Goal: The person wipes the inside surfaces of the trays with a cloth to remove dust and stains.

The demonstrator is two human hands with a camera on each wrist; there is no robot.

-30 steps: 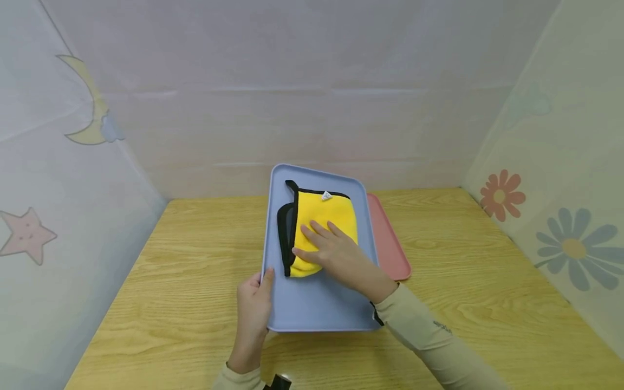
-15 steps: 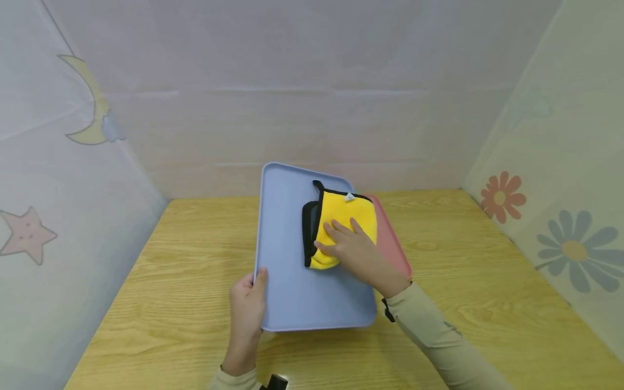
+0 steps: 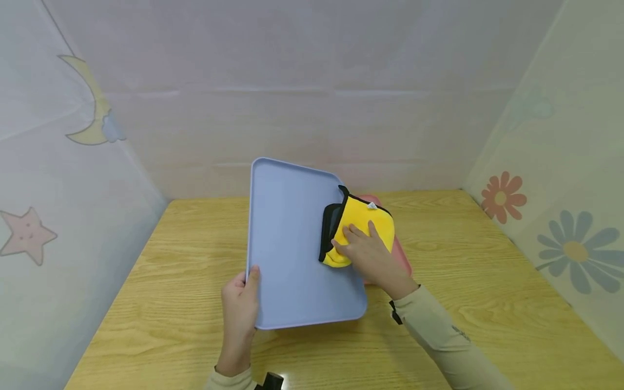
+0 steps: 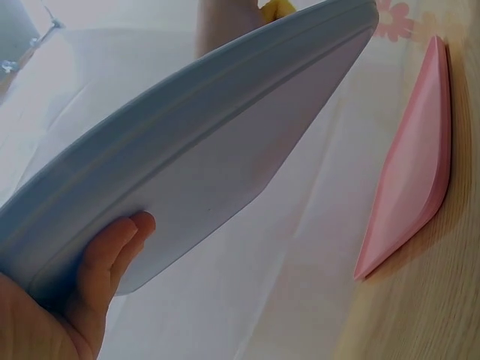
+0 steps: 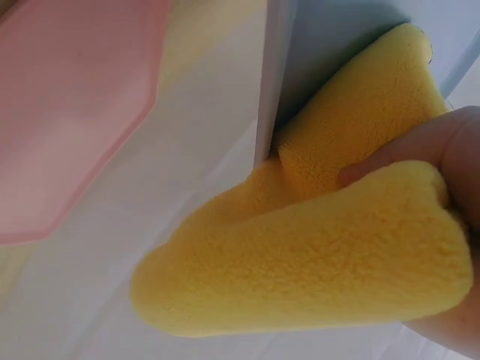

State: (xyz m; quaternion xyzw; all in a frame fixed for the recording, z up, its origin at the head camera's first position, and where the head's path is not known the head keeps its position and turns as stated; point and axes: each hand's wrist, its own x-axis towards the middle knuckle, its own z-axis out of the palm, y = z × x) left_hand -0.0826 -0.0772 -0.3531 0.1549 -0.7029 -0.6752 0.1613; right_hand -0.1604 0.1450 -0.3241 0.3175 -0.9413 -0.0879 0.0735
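A light blue tray (image 3: 292,244) is tilted up above the table in the head view. My left hand (image 3: 239,306) grips its left edge, thumb on the upper face; in the left wrist view the fingers (image 4: 112,251) curl against the underside. On the tray's right part lies a folded yellow cloth (image 3: 375,219) with black trim, a dark side and a small white tag. My right hand (image 3: 372,260) presses on it with spread fingers. The right wrist view shows the plush cloth (image 5: 315,262) bulging past the tray's edge, hiding part of the hand.
A pink tray (image 3: 401,259) lies on the wooden table (image 3: 170,271) behind and right of the blue tray, which partly covers it. Pale printed sheets (image 3: 312,108) stand at the back and both sides.
The right hand has slid the cloth rightward across the blue tray to its right edge. My left hand and the tray have shifted somewhat left, the tray turning slightly.
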